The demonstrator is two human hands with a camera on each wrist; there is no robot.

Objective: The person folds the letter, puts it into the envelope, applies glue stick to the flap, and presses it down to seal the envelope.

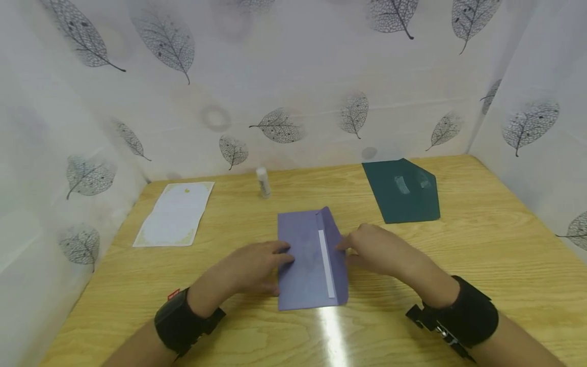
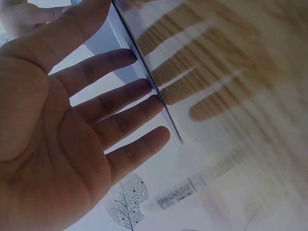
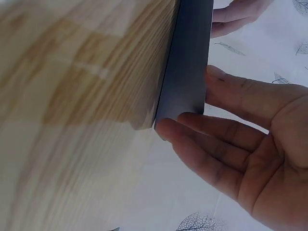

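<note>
A purple envelope [image 1: 300, 265] lies in the middle of the wooden table, its flap [image 1: 338, 265] on the right side standing partly raised. Along the flap's fold runs a white strip [image 1: 326, 262]. My left hand [image 1: 257, 265] rests at the envelope's left edge; its fingers [image 2: 130, 127] are spread and nearly straight, the tips against that edge. On the other side my right hand [image 1: 373, 250] holds the flap's outer edge, with the thumb [image 3: 240, 91] on one side of it and curled fingers [image 3: 211, 159] at the other.
A white sheet with a gold border [image 1: 174, 216] lies at the left. Near the back wall stands a small white tube like a glue stick [image 1: 263, 182]. A dark green envelope [image 1: 405, 201] with clear tape pieces lies at the back right. Leaf-patterned cloth [image 1: 298, 76] surrounds the table [image 1: 481, 244].
</note>
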